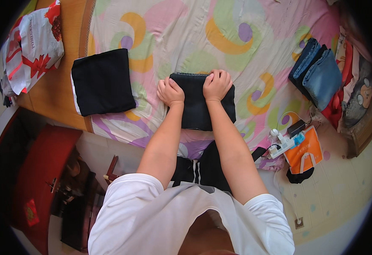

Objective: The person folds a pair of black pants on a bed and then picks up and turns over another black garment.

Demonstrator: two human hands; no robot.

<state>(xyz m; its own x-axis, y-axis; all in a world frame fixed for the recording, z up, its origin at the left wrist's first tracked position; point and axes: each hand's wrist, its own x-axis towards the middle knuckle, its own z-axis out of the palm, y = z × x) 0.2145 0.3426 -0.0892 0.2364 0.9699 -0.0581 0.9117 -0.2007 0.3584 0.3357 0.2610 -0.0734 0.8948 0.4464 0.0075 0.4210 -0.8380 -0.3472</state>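
A folded dark garment (195, 105) lies on the patterned bedsheet (186, 41) right in front of me. My left hand (170, 91) grips its upper left corner, fingers curled over the edge. At its upper right part is my right hand (217, 85), its fingers likewise bent around the far edge. Both thumbs rest on top of the cloth. Further left, a folded black garment (103, 82) with a white strip along one side lies partly on the sheet and partly over the wooden bed board.
Folded jeans (323, 76) are stacked at the right, beside a heap of clothes (355, 79). A power strip (281, 147) with plugs and cables lies near an orange bag (304, 149). A printed plastic bag (34, 47) sits on the wooden board (53, 95). A red cabinet door (42, 178) stands at lower left.
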